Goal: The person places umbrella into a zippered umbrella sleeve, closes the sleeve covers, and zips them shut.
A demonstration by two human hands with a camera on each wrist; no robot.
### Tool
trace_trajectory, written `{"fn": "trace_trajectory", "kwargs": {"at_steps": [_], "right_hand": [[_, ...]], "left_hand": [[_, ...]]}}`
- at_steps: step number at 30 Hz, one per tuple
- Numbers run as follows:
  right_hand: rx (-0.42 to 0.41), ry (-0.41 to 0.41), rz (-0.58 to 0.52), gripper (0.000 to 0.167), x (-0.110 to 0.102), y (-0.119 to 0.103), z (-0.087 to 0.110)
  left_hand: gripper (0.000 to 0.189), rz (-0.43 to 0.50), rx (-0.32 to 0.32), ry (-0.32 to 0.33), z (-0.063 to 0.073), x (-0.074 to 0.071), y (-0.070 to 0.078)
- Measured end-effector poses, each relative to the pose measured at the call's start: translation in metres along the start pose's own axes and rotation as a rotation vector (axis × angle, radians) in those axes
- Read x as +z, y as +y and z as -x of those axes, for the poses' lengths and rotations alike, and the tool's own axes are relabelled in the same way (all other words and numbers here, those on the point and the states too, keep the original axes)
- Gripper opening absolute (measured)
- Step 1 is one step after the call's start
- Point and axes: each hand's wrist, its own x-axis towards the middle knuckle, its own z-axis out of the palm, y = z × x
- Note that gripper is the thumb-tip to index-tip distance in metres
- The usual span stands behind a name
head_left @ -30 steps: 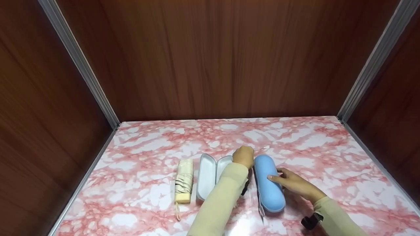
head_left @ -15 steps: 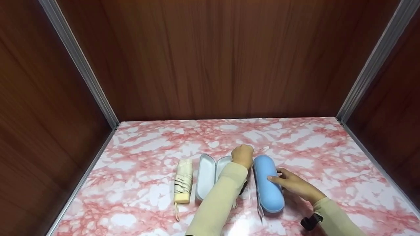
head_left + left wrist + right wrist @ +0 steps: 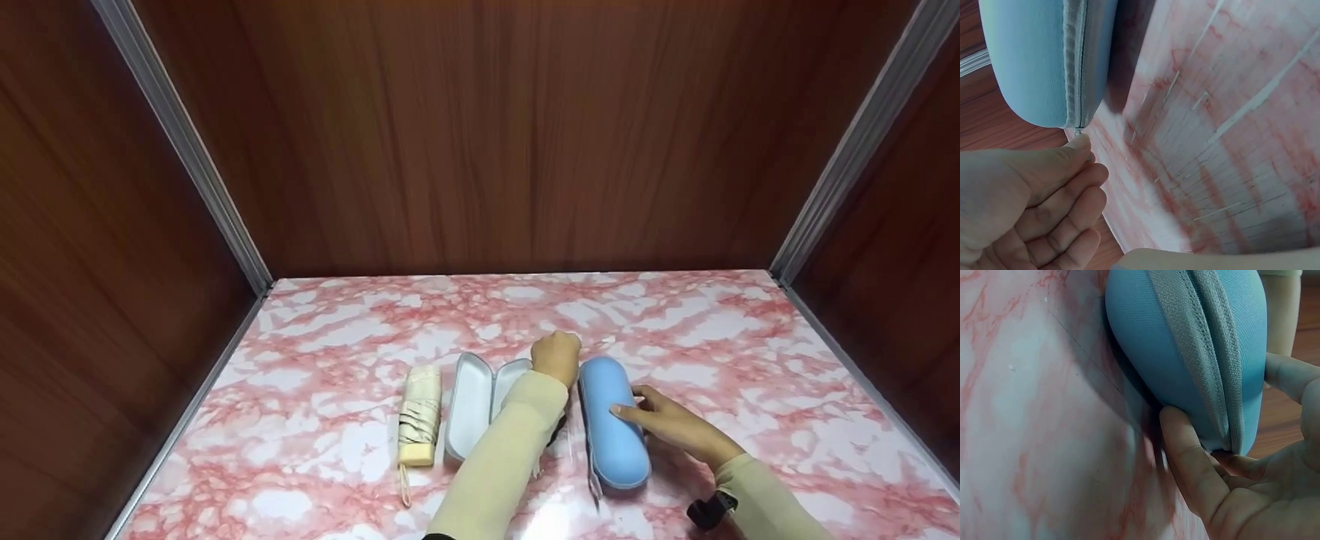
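Presently, the blue case (image 3: 613, 424) lies on the counter (image 3: 750, 337), between the two hands. Compared with one second earlier, its near end shows at most a slight shift; both hands keep their places. In this inspector's judgement, work at the zip shows little visible headway, the case being held steady. The left hand (image 3: 556, 358) pinches the zip pull (image 3: 1078, 133) at the case's far end. The right hand (image 3: 679, 426) grips the right side, thumb on top. Leftward lie an open pale case (image 3: 470, 409), partly hidden by the left sleeve (image 3: 499, 457), and a folded umbrella (image 3: 421, 412).
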Motion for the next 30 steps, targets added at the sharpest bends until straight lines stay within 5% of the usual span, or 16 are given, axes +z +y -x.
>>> {"fn": "trace_trajectory", "kwargs": {"at_steps": [20,30], "right_hand": [[-0.004,-0.03,-0.023,0.081,-0.001,0.0012,0.0011],[0.047,0.016,0.059,0.093,0.0046,-0.0036,0.0012]], "left_hand": [[0.016,-0.05,0.049,-0.01,-0.0024,0.0048,0.0017],[0.005,0.057,0.059,-0.153,-0.0064,0.0001,-0.0052]]}}
